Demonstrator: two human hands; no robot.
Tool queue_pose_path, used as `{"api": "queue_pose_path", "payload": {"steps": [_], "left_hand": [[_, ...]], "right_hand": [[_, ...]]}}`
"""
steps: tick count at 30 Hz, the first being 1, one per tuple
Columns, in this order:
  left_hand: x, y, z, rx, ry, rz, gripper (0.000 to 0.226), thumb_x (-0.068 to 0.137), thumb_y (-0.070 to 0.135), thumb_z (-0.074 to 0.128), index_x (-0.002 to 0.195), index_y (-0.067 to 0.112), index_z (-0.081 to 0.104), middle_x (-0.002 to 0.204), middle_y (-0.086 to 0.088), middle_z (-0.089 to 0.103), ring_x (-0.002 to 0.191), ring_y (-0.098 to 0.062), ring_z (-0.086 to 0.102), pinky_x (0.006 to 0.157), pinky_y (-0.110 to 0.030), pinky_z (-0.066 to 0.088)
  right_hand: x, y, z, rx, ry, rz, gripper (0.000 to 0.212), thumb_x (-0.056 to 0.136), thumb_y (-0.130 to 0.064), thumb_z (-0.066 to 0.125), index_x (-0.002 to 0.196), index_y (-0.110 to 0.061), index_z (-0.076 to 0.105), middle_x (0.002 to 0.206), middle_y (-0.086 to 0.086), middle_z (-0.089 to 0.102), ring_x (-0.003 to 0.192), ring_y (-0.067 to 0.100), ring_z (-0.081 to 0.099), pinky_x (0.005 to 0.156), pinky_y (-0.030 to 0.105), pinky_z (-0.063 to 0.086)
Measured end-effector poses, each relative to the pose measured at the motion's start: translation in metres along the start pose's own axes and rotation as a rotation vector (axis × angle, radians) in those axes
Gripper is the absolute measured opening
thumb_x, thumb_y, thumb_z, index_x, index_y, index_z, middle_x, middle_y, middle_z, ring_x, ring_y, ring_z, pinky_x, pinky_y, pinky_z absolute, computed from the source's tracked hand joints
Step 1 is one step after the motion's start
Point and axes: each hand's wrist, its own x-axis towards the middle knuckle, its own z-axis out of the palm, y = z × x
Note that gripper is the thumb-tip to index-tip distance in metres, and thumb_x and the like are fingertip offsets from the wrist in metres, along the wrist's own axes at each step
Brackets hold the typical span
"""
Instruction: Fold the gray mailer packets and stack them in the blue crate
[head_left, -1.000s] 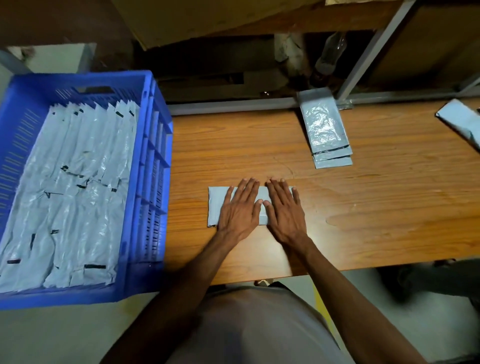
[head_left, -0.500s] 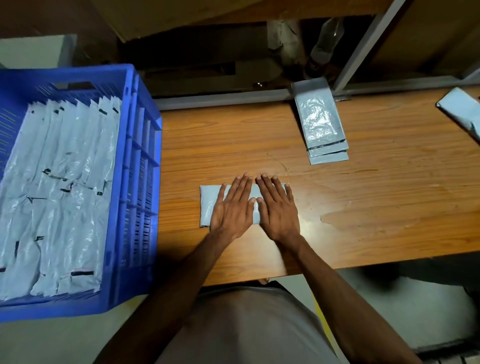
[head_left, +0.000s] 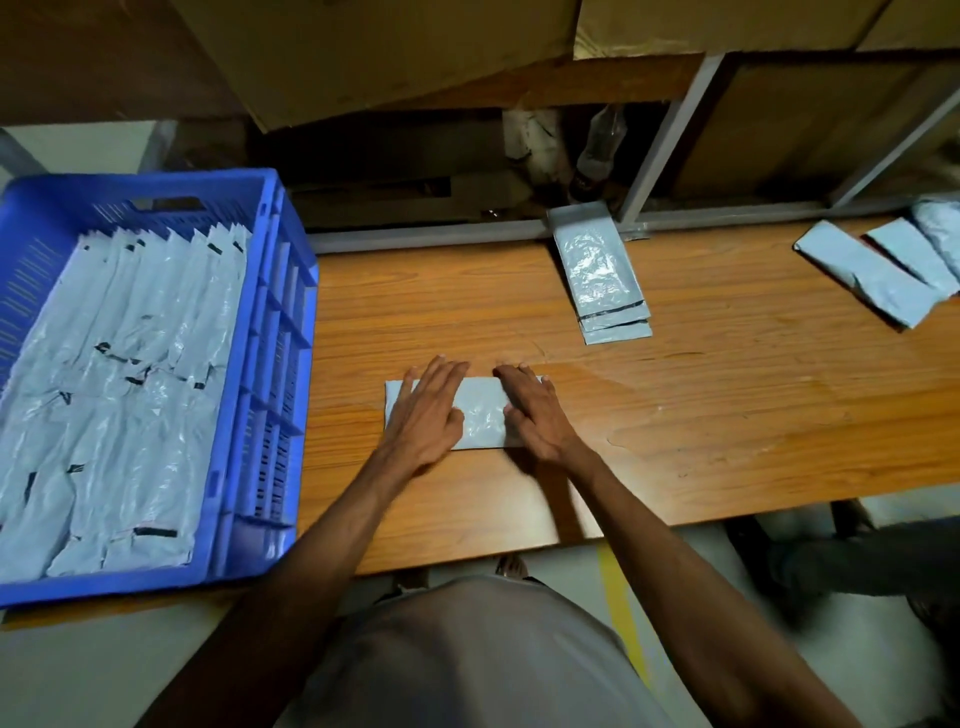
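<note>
Gray folded packet (head_left: 480, 413) lies on the wooden table (head_left: 727, 415), pressed flat under the left hand (head_left: 426, 410) and right hand (head_left: 535, 415), fingers straight, gripping nothing. Blue crate (head_left: 270, 364) already holds many packets; unfolded stack (head_left: 597, 275) and further packets (head_left: 878, 270) apparently remain.

Bare wooden table (head_left: 753, 415) lying open right of the hands. Blue crate (head_left: 270, 322) walling off the left edge, already holding packets. Small mailer stack (head_left: 602, 280) occupying the far middle; loose mailers (head_left: 878, 275) sitting far right. Metal frame posts (head_left: 660, 156) blocking reach beyond the table.
</note>
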Motion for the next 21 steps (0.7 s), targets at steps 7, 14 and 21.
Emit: {"api": "queue_pose_path", "payload": {"steps": [7,14,21], "left_hand": [[0.004,-0.012,-0.026,0.126,-0.178,-0.09,0.078,0.087,0.04,0.061,0.159,0.027,0.035,0.146,-0.002,0.044,0.135,-0.025,0.041,0.109,-0.042,0.035],[0.019,-0.004,-0.084,0.11,-0.177,-0.064,0.035,0.078,0.026,0.07,0.112,0.02,0.066,0.112,-0.008,0.054,0.109,-0.031,0.057,0.078,-0.041,0.052],[-0.002,0.0,-0.087,0.235,0.244,0.032,0.039,0.076,0.013,0.074,0.112,0.019,0.061,0.11,-0.004,0.063,0.103,-0.027,0.058,0.084,-0.043,0.05]], "right_hand": [[0.021,-0.033,-0.03,-0.286,-0.12,0.057,0.055,0.087,-0.022,0.063,0.141,-0.015,0.053,0.144,0.01,0.055,0.14,0.032,0.046,0.118,0.052,0.03],[0.039,-0.076,-0.065,-0.394,-0.012,-0.002,0.046,0.084,-0.012,0.069,0.128,-0.018,0.059,0.129,0.005,0.064,0.118,0.029,0.062,0.107,0.045,0.039],[0.025,-0.081,-0.061,-0.497,0.238,-0.197,0.044,0.074,-0.008,0.081,0.114,-0.017,0.065,0.111,0.006,0.062,0.104,0.03,0.063,0.101,0.049,0.044]]}}
